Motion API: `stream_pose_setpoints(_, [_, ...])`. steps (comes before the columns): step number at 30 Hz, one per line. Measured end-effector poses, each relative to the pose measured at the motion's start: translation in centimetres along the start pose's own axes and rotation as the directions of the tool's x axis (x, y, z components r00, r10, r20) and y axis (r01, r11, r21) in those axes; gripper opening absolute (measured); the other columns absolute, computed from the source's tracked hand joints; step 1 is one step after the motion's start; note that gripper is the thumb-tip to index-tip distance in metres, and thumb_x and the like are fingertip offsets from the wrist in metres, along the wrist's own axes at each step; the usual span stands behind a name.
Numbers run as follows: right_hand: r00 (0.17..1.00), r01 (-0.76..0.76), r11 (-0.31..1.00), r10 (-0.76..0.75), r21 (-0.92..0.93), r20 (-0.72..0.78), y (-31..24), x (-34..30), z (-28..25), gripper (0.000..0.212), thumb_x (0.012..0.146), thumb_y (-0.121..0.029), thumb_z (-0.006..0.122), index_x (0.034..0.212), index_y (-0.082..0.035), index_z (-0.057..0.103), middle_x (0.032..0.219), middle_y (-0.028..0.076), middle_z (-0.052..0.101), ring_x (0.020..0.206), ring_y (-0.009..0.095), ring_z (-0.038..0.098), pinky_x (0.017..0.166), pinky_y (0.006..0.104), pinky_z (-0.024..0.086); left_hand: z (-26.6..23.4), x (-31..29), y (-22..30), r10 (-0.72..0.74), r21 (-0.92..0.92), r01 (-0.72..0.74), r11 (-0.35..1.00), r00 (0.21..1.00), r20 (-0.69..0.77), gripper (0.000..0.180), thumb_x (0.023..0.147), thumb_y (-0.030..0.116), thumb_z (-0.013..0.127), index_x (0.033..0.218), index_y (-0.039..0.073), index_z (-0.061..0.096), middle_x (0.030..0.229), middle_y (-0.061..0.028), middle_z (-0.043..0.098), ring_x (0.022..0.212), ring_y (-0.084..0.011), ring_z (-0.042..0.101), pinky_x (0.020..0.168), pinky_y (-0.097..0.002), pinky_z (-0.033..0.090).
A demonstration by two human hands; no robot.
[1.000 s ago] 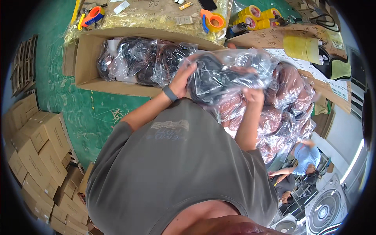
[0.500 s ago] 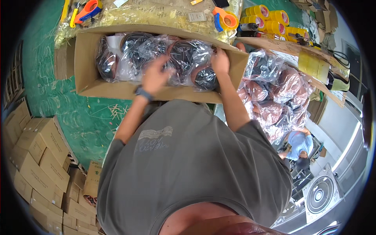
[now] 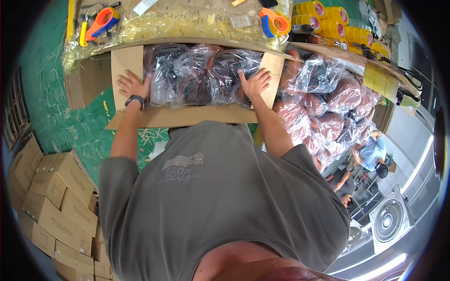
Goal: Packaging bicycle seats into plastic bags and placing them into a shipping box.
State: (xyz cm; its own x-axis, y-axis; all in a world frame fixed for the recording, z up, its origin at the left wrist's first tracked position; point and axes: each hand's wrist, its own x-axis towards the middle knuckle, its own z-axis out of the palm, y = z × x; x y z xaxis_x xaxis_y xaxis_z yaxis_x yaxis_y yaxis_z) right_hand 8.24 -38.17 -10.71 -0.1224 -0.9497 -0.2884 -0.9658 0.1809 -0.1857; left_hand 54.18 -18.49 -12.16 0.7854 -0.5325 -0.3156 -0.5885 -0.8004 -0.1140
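Under both my hands is a long cardboard box [image 3: 187,117], filled with black and brown rounded items in clear plastic bags [image 3: 194,75]; their exact kind cannot be made out. My left hand [image 3: 132,85] lies with fingers spread on the left end flap [image 3: 126,61], which is folded inward over the contents. On the opposite end, my right hand [image 3: 255,83] presses the right end flap [image 3: 273,70] inward, its fingers stretched out and the thumb over the bags. Nothing is gripped in either hand. The near long flap stands out toward my body.
A tape-covered bench [image 3: 187,28] at the back bears orange-and-blue tape dispensers [image 3: 275,23] and yellow tape rolls [image 3: 333,28]. Bagged brown items [image 3: 328,107] are heaped at the right. Stacked cartons [image 3: 61,201] stand at lower left. Two people work beyond a floor fan [image 3: 388,220].
My left hand has moved left from the bagged items to the left end flap. Both end flaps are now folded inward, and my right hand has opened over the right one.
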Motion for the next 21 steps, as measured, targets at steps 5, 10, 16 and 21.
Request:
stream_pose_setpoints(5, [0.721, 0.155, 0.913, -0.365, 0.376, 0.589, 8.1, 1.3, -8.5, 0.125, 0.099, -0.080, 0.061, 0.174, 0.008, 0.014, 0.180, 0.038, 0.008, 0.171, 0.048, 0.006, 0.138, 0.0505, 0.015, -1.6, 1.4, -4.8, 0.143, -0.071, -0.126, 0.989, 0.928, 0.343, 0.142, 0.085, 0.098, 0.057, 0.179, 0.007, 0.004, 0.183, -0.0338, -0.006, 0.170, -0.0527, -0.007, 0.136, -0.0629, 0.009])
stream_pose_setpoints(10, [0.600, 0.674, 0.738, -0.573, 0.033, 0.558, 8.8, -5.0, -14.6, 0.111, 0.102, -0.071, 0.062, 0.173, 0.006, 0.024, 0.174, 0.034, 0.033, 0.166, 0.047, 0.028, 0.137, 0.0541, 0.021, -10.7, -5.7, -7.2, 0.825, -0.874, -0.197, 0.443, 0.470, 0.313, 0.145, 0.078, 0.075, 0.089, 0.174, -0.005, 0.017, 0.180, -0.0358, 0.016, 0.169, -0.0488, 0.016, 0.138, -0.0539, 0.019])
stream_pose_setpoints(16, [0.786, 0.584, 0.781, -0.612, -0.223, -0.086, 4.4, 4.0, -7.3, 0.099, 0.101, -0.064, 0.063, 0.170, 0.000, 0.035, 0.179, 0.024, 0.031, 0.168, 0.043, 0.024, 0.136, 0.0617, 0.017, -10.4, -7.4, 2.0, 0.554, 0.057, -0.569, 0.821, 0.767, -0.325, 0.121, 0.080, 0.054, 0.093, 0.171, 0.002, 0.034, 0.175, -0.0274, 0.038, 0.166, -0.0440, 0.029, 0.133, -0.0634, 0.025])
stream_pose_setpoints(21, [0.837, 0.530, 0.825, -0.546, -0.195, -0.032, 2.3, 6.5, -4.0, 0.100, 0.103, -0.066, 0.058, 0.173, 0.001, 0.031, 0.183, 0.024, 0.023, 0.171, 0.041, 0.014, 0.137, 0.0616, 0.010, 3.8, -15.1, 10.6, -0.038, -0.290, -0.052, 0.956, 0.954, -0.298, 0.122, 0.091, 0.077, 0.069, 0.176, 0.002, 0.023, 0.181, -0.0347, 0.014, 0.169, -0.0531, 0.012, 0.132, -0.0695, 0.016])
